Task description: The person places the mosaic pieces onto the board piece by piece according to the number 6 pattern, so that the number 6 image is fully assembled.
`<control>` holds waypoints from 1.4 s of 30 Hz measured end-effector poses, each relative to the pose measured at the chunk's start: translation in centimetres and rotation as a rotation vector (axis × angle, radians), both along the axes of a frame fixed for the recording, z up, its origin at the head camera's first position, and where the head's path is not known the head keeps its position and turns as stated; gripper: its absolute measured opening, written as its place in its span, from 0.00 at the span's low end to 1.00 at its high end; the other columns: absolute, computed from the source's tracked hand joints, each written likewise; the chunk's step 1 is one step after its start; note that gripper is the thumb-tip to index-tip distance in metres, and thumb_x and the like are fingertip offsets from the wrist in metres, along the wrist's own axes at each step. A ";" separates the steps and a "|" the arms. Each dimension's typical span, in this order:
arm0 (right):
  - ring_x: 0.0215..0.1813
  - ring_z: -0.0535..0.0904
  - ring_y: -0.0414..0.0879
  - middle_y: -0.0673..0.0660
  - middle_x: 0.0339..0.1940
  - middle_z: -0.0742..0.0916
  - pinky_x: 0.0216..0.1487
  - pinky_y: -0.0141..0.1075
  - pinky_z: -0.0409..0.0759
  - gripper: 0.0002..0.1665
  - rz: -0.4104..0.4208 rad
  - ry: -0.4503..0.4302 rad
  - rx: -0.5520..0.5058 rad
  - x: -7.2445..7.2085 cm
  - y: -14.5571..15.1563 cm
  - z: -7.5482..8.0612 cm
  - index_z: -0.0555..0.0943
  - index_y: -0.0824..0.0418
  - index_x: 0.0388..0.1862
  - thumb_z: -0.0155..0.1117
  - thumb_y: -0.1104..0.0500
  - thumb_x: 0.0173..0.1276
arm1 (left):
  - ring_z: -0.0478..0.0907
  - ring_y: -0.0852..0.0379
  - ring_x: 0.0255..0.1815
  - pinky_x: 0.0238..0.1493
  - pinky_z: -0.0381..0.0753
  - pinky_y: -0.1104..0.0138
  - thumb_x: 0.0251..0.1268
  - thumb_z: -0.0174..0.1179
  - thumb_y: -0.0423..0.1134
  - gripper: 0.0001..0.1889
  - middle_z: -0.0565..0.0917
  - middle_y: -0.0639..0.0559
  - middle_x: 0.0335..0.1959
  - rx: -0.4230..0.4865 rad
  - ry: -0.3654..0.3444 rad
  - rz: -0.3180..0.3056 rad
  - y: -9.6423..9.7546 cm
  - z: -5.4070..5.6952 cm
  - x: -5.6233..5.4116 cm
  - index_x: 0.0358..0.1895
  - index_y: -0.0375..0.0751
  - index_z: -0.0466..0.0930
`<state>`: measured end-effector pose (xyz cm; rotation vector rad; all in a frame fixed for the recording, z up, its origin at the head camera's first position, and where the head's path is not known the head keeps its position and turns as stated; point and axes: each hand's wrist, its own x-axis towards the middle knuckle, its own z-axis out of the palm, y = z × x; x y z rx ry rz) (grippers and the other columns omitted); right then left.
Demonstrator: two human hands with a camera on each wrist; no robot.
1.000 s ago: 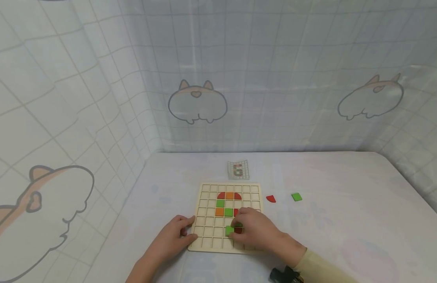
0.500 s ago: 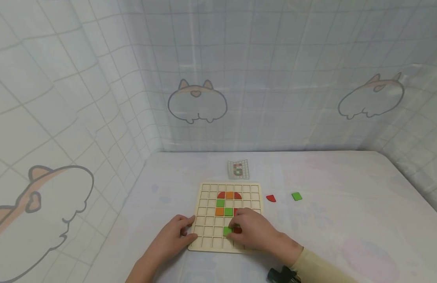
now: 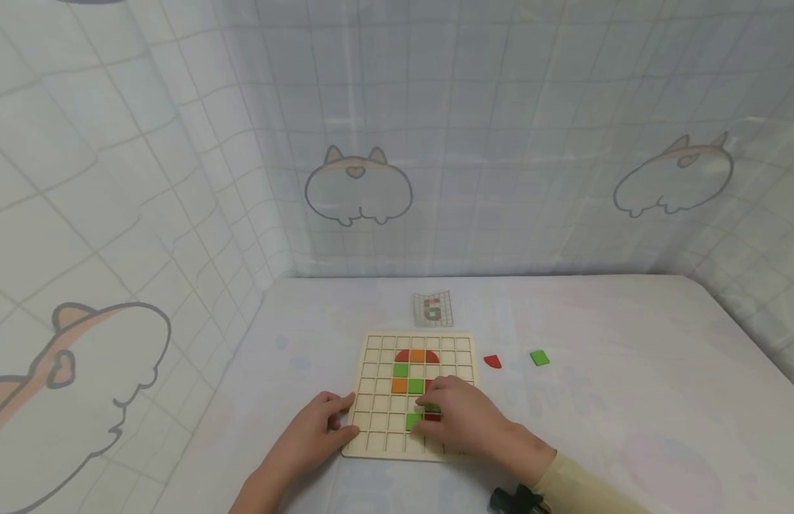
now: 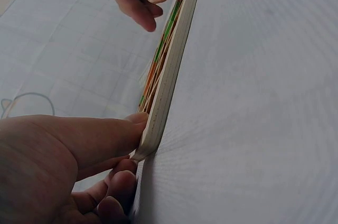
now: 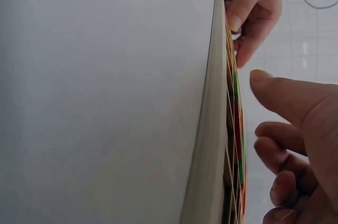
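A wooden grid board lies on the table with red, orange and green pieces in its cells. At its left edge, my left hand holds the rim with thumb and index finger; the left wrist view has the thumb against the rim near a corner. My right hand hovers over the lower right of the board, thumb and index finger apart. Beside its thumb lies a green square tile. The hand partly hides a dark red piece and another green piece. In the right wrist view, nothing shows between its fingers.
Beyond the board lies a small printed pattern card. Right of the board are a red quarter-circle piece and a loose green tile. A patterned curtain hangs at the back and sides.
The green square tile has shifted slightly left on the board under my right hand. My right index finger has since lifted off it, opening a gap to the thumb. The left hand stays put.
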<state>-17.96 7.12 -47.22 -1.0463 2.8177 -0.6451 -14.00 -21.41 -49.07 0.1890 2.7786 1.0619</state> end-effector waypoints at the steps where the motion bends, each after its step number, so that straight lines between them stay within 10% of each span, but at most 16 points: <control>1: 0.42 0.74 0.37 0.41 0.37 0.82 0.45 0.33 0.76 0.23 -0.007 -0.005 -0.003 0.0 0.1 0.1 0.89 0.53 0.47 0.74 0.40 0.59 | 0.69 0.60 0.35 0.33 0.68 0.68 0.59 0.72 0.46 0.31 0.72 0.55 0.39 0.000 0.000 0.002 0.0 0.0 0.0 0.66 0.40 0.76; 42: 0.42 0.77 0.36 0.41 0.46 0.83 0.44 0.35 0.78 0.20 -0.312 -0.039 -0.108 -2.1 7.9 -0.3 0.87 0.52 0.49 0.77 0.50 0.58 | 0.69 0.60 0.35 0.34 0.68 0.68 0.58 0.72 0.47 0.32 0.72 0.55 0.39 -0.021 -0.005 0.007 0.1 0.0 0.0 0.65 0.41 0.77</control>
